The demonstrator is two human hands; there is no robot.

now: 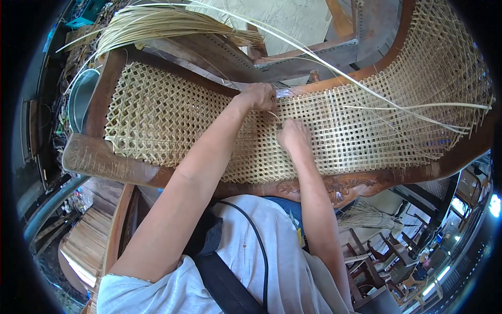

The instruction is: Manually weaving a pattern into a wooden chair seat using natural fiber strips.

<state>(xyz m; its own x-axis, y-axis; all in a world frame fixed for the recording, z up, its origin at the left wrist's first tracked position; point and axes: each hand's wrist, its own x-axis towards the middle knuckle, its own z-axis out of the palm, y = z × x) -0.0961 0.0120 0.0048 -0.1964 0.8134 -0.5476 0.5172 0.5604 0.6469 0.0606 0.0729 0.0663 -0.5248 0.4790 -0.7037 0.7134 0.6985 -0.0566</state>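
A woven cane panel [334, 131] fills the carved wooden frame [334, 189] of a chair or bench that lies across my lap. Near the panel's far edge, my left hand [258, 97] is closed, with a short piece of cane strand [273, 114] showing below its fingers. Slightly nearer and to the right, my right hand [295, 134] rests on the weave with its fingers curled. A small dark thing shows at its fingertips, too small to name. At the left the weave has diagonal strands; towards the right it is a plainer square grid.
A bundle of loose cane [162, 23] lies over the frame at the far left. Long loose strands [361, 86] cross the panel's right half. Another wooden frame [308, 68] stands behind. A grey-green bucket [82, 99] is at the left; chair frames [381, 251] stand at the lower right.
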